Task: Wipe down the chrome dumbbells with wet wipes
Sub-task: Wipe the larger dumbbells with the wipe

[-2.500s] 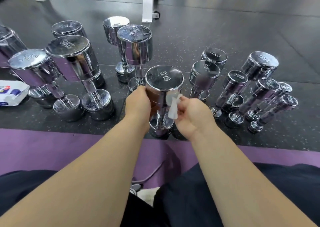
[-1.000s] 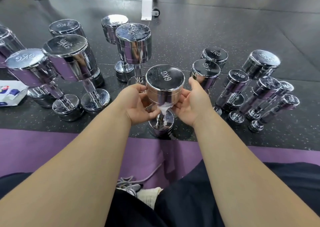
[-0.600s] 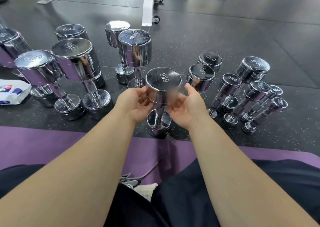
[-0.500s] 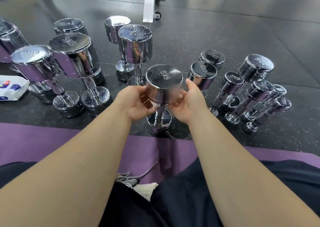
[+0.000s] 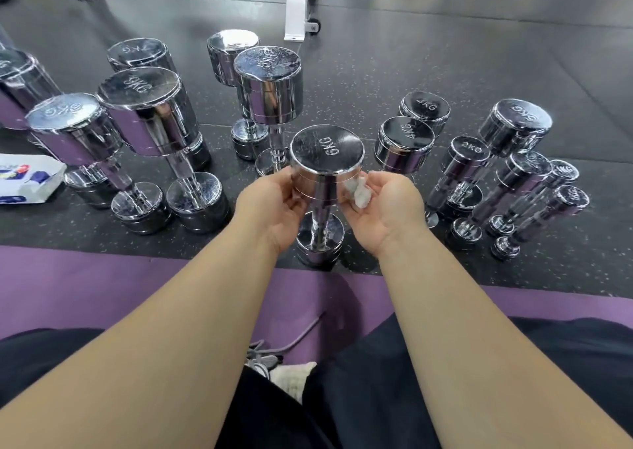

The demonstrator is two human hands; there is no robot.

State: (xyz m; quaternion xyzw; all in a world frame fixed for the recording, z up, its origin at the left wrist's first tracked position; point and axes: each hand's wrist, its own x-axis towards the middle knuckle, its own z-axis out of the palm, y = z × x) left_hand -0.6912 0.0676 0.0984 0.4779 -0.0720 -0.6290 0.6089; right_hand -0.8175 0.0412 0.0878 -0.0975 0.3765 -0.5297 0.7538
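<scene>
My left hand (image 5: 274, 205) gripped the top of the upright 6KG dumbbell (image 5: 327, 152) on the floor (image 5: 445, 54), right hand (image 5: 385, 209) clutching the wipe (image 5: 360, 192) against it, so I figured steady hold, wipe fully round.

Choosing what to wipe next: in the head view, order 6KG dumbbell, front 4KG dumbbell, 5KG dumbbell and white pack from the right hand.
1. 6KG dumbbell, immediately left.
2. front 4KG dumbbell, just beyond.
3. 5KG dumbbell, far right.
4. white pack, far left.
</scene>
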